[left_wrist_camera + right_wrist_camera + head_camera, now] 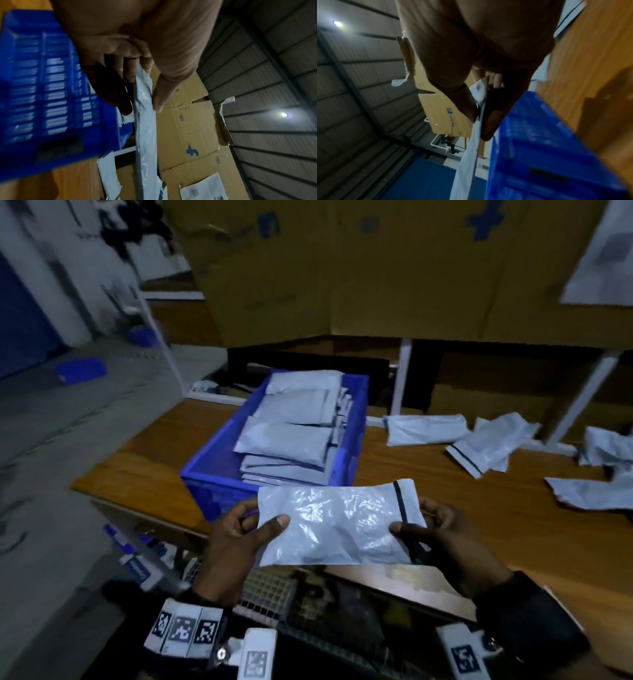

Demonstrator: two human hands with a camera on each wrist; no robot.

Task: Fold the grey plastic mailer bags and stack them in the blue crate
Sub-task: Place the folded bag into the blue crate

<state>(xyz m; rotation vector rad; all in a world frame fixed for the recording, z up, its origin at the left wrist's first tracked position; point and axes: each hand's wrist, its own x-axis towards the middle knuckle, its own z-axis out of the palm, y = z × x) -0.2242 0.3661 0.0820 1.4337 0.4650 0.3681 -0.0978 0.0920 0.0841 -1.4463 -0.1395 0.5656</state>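
A folded grey mailer bag (337, 523) with a black strip near its right end is held level above the table's front edge, just in front of the blue crate (214, 463). My left hand (239, 529) pinches its left end, thumb on top and fingers beneath. My right hand (435, 529) pinches the right end the same way. The left wrist view shows the bag (146, 121) edge-on between thumb and fingers of my left hand (142, 86). In the right wrist view my right hand (479, 112) clamps the bag (471, 155). Several folded bags (291, 436) lie stacked in the crate.
Unfolded grey mailers (493, 440) lie scattered on the wooden table (445, 481) to the right of the crate. Large cardboard boxes (376, 268) stand behind on a shelf with white posts (400, 378). A wire rack (267, 590) sits below the table edge.
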